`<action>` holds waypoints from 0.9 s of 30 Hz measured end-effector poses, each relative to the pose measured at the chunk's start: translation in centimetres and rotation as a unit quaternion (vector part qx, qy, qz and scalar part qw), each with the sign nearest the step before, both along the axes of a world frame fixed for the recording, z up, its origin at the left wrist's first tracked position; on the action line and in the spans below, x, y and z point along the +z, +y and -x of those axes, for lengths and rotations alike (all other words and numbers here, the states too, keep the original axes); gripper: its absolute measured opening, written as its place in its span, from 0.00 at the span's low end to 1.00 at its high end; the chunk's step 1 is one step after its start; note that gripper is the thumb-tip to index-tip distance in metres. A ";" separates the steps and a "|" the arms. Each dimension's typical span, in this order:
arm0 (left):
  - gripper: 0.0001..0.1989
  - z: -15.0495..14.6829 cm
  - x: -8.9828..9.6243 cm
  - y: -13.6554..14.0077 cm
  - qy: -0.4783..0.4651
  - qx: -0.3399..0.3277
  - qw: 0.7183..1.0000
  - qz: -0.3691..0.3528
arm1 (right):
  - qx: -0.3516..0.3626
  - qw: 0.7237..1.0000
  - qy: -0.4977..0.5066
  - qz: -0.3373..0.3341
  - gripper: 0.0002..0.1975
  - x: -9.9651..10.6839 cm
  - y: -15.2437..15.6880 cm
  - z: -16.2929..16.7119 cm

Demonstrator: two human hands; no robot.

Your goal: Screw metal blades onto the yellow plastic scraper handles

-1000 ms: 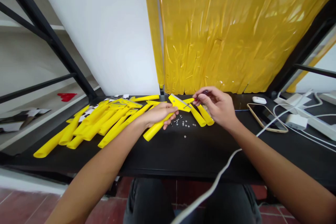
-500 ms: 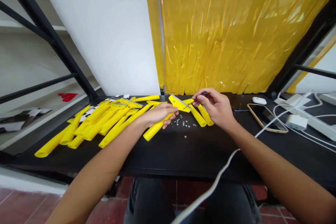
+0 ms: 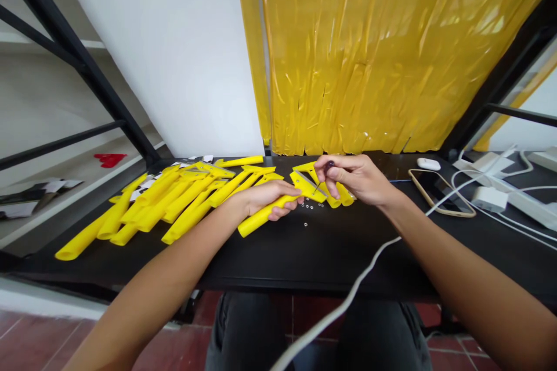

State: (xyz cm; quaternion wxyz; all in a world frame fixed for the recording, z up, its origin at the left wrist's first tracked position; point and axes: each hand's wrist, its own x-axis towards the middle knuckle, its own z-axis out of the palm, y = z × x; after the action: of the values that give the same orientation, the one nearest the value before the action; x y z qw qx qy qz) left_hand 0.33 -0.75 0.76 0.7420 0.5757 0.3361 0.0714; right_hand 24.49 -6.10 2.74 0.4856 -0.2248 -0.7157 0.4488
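My left hand (image 3: 274, 198) is closed around a yellow scraper (image 3: 263, 218) with a tube-like handle and a wide, flat head. Above the black table, that head points away to the right. In my right hand (image 3: 350, 177) is a screwdriver (image 3: 331, 166) with a dark handle, its thin shaft reaching down to the scraper's head. Whether the tip sits in a screw is too small to tell. Small metal nuts (image 3: 306, 224) lie on the table below the head, partly hidden by it. Two more yellow scrapers (image 3: 346, 196) rest behind my right hand.
Many similar yellow scrapers (image 3: 152, 208) are piled on the left of the black table (image 3: 348, 261). To the right lie a phone (image 3: 444, 194), a white earbud case (image 3: 429, 163), a charger (image 3: 489, 199) and a power strip. A white cable (image 3: 369, 269) crosses in front of my right forearm.
The scraper's head has moved slightly right and down in my left hand. My right hand has turned the screwdriver more upright, its shaft now pointing down at the head.
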 end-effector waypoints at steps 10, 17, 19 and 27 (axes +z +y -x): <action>0.12 0.0 -0.5 0.1 -0.001 -0.066 0.996 0.065 | 0.049 0.995 0.068 0.053 0.16 -0.7 0.9 0.2; 0.11 0.7 0.5 0.7 0.006 -0.023 0.999 0.045 | -0.017 0.994 0.092 0.053 0.12 -0.6 0.8 0.9; 0.11 0.7 0.6 0.7 0.010 -0.025 0.999 0.045 | 0.004 0.993 0.098 0.061 0.13 -0.5 0.5 1.1; 0.13 0.5 0.4 0.5 0.020 -0.029 0.999 0.026 | -0.022 0.983 0.171 0.070 0.11 -0.8 0.5 2.1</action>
State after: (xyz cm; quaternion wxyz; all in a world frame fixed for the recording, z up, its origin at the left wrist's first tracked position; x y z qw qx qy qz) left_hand -0.20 -0.23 1.18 0.7513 0.5674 0.3358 0.0291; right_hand 22.38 -5.56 1.90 0.5937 -0.1943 -0.5837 0.5187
